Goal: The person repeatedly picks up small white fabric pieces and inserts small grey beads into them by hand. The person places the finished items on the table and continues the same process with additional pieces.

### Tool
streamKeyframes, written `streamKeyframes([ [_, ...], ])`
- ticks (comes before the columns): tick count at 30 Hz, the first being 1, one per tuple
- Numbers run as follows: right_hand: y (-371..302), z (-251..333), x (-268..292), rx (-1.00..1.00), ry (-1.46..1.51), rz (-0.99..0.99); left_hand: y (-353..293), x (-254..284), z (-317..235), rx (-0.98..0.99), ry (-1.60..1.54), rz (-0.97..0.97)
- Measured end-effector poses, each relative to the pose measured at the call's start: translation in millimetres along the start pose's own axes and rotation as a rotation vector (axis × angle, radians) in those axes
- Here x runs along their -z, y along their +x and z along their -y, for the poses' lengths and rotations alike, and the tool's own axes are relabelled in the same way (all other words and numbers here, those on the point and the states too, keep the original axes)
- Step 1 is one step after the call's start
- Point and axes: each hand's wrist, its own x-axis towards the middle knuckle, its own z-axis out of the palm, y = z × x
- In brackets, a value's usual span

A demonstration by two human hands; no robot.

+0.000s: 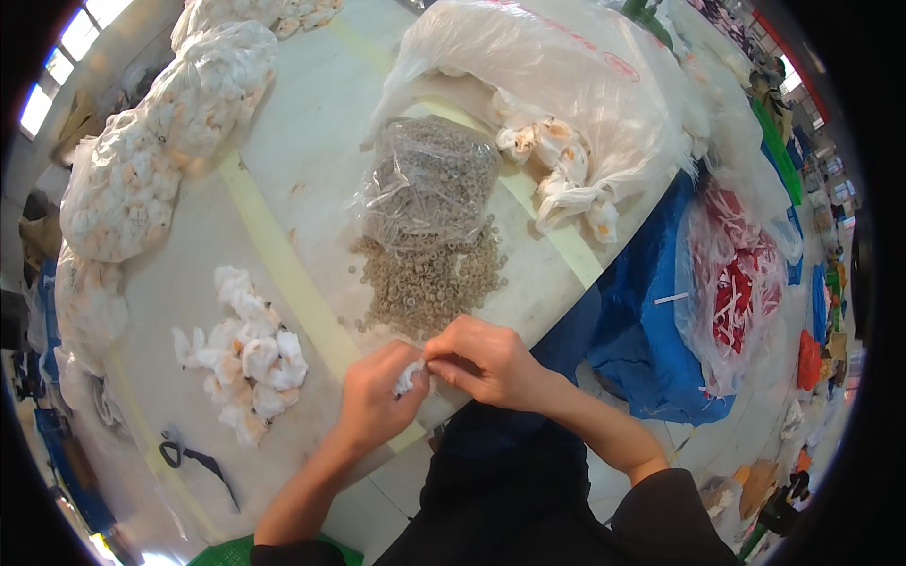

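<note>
At the near edge of the table, my left hand [377, 391] is closed around a small white fabric piece [408, 379]. My right hand [491, 363] meets it there, thumb and fingers pinched together at the piece; whatever is between those fingertips is too small to make out. Just beyond both hands spreads a heap of small brownish plastic rings [425, 292]. A clear plastic bag [429, 179] full of the same rings lies behind the heap. Left of my left hand sits a loose pile of white fabric pieces [255, 363] with orange patches.
A large clear bag [566, 66] with similar pieces [562, 156] at its mouth lies at the far right. Stuffed bags [127, 189] line the left side. Near-left is a black looped tool [198, 459]. Beside the table stands a blue sack [642, 321] with red-and-white scraps [741, 292].
</note>
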Motion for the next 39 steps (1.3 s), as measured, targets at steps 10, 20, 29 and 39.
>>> streamKeyframes([
  [10, 8.4, -3.5, 9.9, 0.132, -0.059, 0.067, 3.7, 5.3, -0.9, 0.040, -0.029, 0.016],
  [20, -6.1, 20.3, -11.3, -0.074, -0.021, -0.242, 5.9, 17.4, -2.1, 0.025, -0.633, -0.090],
  [29, -0.6, 16.7, -35.8, 0.003, -0.121, -0.315, 2.2, 10.6, -0.7, 0.072, -0.645, -0.197],
  [39, -2.5, 18.6, -36.1, -0.042, -0.243, -0.294, 2.3, 8.6, -4.8, 0.068, -0.560, -0.211],
])
